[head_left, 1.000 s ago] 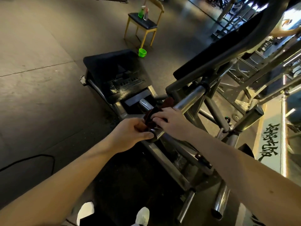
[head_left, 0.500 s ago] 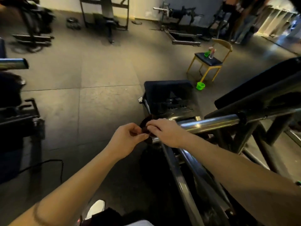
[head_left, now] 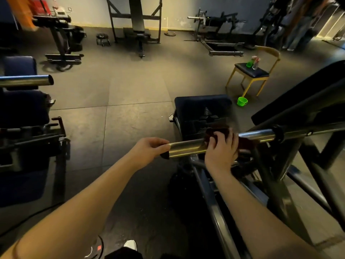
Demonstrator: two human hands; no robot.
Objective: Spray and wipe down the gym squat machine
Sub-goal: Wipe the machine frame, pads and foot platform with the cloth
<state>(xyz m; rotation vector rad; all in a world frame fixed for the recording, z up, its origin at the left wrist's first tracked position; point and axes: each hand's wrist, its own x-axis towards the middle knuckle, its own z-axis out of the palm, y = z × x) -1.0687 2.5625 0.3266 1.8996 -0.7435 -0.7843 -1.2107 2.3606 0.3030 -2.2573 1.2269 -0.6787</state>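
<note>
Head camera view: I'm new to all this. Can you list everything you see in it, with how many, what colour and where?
squat machine: one, black and steel, right
chrome bar: one, silver, centre, part of that machine
cloth: one, dark red, draped over the bar
chair: one, yellow legs, dark seat, far right
green bottle: one, on the chair seat
clear bottle: one, beside the green one
cup: one, green, on the floor by the chair
weight bench: one, black, by the back wall
left hand: fingers curled round the bar's end
right hand: grips the cloth against the bar
</note>
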